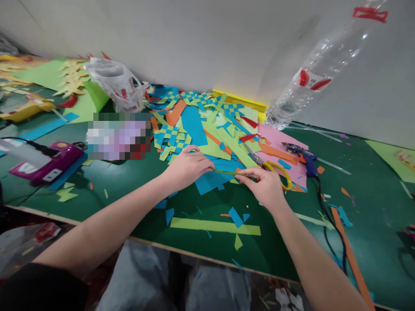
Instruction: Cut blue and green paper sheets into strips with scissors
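Between my two hands a narrow green paper strip (224, 172) is stretched, seen nearly edge-on. My left hand (188, 167) pinches its left end, and my right hand (264, 185) pinches the right end with thumb and fingers. Scissors with yellow handles (281, 172) lie just behind the right hand, partly hidden by it. Under and beyond the strip are blue paper sheets (210, 183) and a pile of cut green, blue and orange pieces. Woven blue-and-green checkered paper pieces (170, 137) lie in that pile. A flat light-green strip (214, 226) rests nearer the table edge.
A clear plastic bottle (311, 82) leans at the wall. A blue glue gun (309, 163) with a black cable lies on pink paper (282, 140). On the left are a purple power strip (53, 162), a plastic bag (116, 82) and a yellow glue gun (27, 107).
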`<act>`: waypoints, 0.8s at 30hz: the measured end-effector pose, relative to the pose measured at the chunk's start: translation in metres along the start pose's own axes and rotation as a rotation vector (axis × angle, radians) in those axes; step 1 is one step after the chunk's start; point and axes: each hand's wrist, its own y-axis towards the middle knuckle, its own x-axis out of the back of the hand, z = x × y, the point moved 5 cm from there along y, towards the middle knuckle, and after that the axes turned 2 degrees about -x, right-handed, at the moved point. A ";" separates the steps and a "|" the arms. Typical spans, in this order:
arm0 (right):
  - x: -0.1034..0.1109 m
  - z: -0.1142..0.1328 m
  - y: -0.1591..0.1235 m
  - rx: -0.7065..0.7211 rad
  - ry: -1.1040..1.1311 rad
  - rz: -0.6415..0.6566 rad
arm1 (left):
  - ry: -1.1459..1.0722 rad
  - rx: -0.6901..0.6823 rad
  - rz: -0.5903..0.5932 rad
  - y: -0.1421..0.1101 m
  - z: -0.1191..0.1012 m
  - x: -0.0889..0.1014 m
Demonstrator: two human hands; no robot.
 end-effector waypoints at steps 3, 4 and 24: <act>0.000 0.001 0.000 -0.002 0.001 0.000 | 0.004 -0.002 0.003 0.000 0.000 0.000; 0.000 0.001 0.000 -0.001 0.001 -0.002 | 0.009 -0.002 0.005 0.000 0.000 0.000; -0.003 0.032 -0.015 0.670 -0.468 -0.208 | 0.119 -0.014 0.032 0.002 -0.007 0.004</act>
